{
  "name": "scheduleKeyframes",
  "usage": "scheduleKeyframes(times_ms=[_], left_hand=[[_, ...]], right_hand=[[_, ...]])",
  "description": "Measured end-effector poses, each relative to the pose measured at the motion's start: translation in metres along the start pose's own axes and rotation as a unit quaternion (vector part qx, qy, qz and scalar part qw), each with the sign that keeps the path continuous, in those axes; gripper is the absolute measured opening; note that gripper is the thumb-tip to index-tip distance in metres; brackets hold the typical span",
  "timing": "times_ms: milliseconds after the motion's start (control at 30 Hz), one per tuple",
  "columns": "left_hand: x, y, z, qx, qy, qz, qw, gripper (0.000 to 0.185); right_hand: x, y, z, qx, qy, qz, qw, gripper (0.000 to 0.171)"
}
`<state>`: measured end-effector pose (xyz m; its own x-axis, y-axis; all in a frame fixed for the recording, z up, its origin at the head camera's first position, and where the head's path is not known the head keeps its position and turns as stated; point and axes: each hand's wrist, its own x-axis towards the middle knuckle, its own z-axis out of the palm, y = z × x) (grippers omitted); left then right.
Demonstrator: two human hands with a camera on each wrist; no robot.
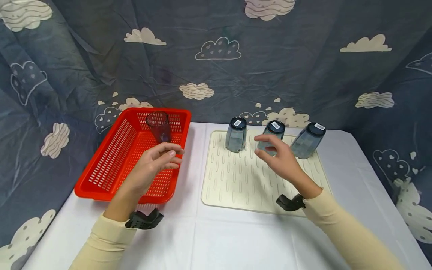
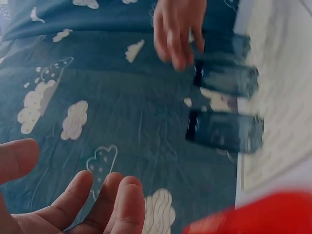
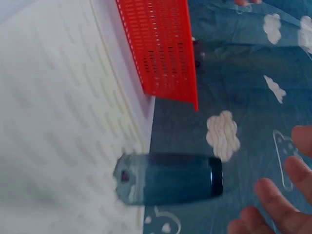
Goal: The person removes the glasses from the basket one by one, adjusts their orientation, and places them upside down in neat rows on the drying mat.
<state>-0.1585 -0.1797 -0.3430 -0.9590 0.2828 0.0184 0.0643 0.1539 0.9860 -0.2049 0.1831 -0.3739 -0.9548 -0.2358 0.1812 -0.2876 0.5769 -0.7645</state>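
Over the right side of a red plastic basket (image 1: 104,167), my left hand (image 1: 153,165) hovers with loosely bent fingers and holds nothing. A dark tinted drinking glass (image 1: 158,127) stands inside the basket's far end, mouth up. My right hand (image 1: 280,157) is above a cream ribbed mat (image 1: 236,183), thumb and fingers apart with nothing between them. It partly covers the middle glass (image 1: 275,128). Upside down on the mat are three blue-grey glasses, including the left glass (image 1: 236,137) and the right glass (image 1: 306,142). The right wrist view shows the right fingers (image 3: 278,204) beside one upturned glass (image 3: 170,180).
A white cloth covers the table (image 1: 236,240). Behind it hangs a dark blue curtain (image 1: 216,75) with cloud prints. Both wrists wear black straps, the left strap (image 1: 144,219) near the basket's front edge.
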Motion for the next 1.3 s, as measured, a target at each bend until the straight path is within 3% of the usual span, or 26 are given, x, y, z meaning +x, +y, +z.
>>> scheduleKeyframes(times_ms=[233,400,533,633,767,900,1300], left_hand=[[0.007,0.012,-0.033,0.080,0.049,-0.042,0.9947,0.041],[0.017,0.021,-0.055,0.163,0.082,-0.085,0.9795,0.051],[0.027,0.024,-0.063,0.216,0.101,-0.088,0.9671,0.052],[0.037,0.023,-0.068,0.266,0.120,-0.072,0.9538,0.050],[0.057,0.020,-0.075,0.344,0.143,-0.058,0.9262,0.053],[0.081,0.009,-0.083,0.391,0.130,-0.052,0.9098,0.062],[0.124,-0.020,-0.093,0.392,0.093,-0.074,0.9122,0.084]], right_hand=[[-0.056,0.024,-0.033,-0.009,-0.019,0.076,0.997,0.041],[-0.075,0.034,-0.038,-0.006,-0.035,0.105,0.994,0.044],[-0.083,0.039,-0.035,0.008,-0.039,0.110,0.993,0.043],[-0.086,0.040,-0.033,0.013,-0.038,0.114,0.993,0.042],[-0.090,0.043,-0.030,0.014,-0.036,0.109,0.993,0.039],[-0.095,0.048,-0.026,0.022,-0.038,0.099,0.994,0.037],[-0.102,0.055,-0.026,0.020,-0.036,0.111,0.993,0.036]])
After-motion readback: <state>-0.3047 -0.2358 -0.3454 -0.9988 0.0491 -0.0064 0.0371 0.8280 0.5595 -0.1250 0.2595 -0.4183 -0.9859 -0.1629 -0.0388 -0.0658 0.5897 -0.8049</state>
